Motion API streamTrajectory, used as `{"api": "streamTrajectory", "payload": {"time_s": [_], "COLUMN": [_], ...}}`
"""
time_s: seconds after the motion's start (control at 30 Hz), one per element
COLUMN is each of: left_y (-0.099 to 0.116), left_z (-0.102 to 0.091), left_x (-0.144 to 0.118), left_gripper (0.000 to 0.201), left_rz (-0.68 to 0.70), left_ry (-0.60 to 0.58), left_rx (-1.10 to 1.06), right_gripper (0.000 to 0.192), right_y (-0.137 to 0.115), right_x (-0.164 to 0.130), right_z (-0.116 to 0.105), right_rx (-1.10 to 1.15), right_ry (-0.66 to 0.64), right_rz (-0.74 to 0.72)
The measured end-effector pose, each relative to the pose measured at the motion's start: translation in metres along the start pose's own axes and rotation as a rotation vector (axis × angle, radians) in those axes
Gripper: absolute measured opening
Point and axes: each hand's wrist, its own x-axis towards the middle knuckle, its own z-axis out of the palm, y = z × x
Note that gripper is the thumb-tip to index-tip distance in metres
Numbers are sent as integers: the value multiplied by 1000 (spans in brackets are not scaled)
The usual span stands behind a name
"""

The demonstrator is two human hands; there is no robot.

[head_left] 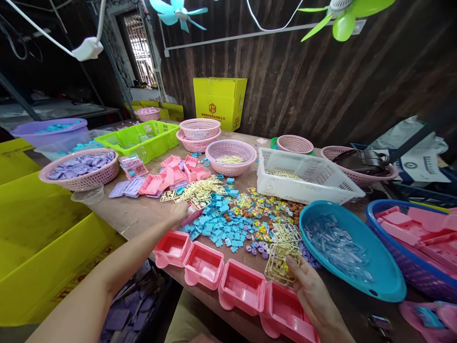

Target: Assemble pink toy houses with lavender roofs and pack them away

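Note:
My right hand (pixel 310 286) pinches several cream plastic sprue frames (pixel 276 264) above the right end of a row of pink open boxes (pixel 243 286) along the table's front edge. My left hand (pixel 180 213) reaches to the near side of a pile of cream sprue frames (pixel 202 190), beside a pink piece (pixel 192 216); its fingertips are hidden. Between the hands lie loose blue plastic pieces (pixel 221 219), small yellow printed packets (pixel 262 209), brown pieces (pixel 295 209) and purple round pieces (pixel 257 247).
A blue basin (pixel 396 281) of clear parts stands at the right, beside a basket (pixel 374 228) of pink boxes. Behind are a white crate (pixel 307 188), pink-purple baskets (pixel 232 169) and a green crate (pixel 157 150). Yellow cartons (pixel 53 247) flank the left.

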Motion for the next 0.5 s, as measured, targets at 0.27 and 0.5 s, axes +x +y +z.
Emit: {"api": "streamTrajectory", "payload": {"time_s": [0.27, 0.5], "left_y": [-16, -17], "left_z": [-6, -11], "left_x": [4, 2], "left_gripper": [25, 25], "left_rz": [-1, -1], "left_ry": [-95, -63], "left_rx": [-80, -164], "right_gripper": [48, 55], "right_y": [8, 5], "right_x": [2, 1], "right_z": [-1, 4], "right_rx": [-11, -2], "right_ry": [-10, -11], "right_rz": [-23, -21]}}
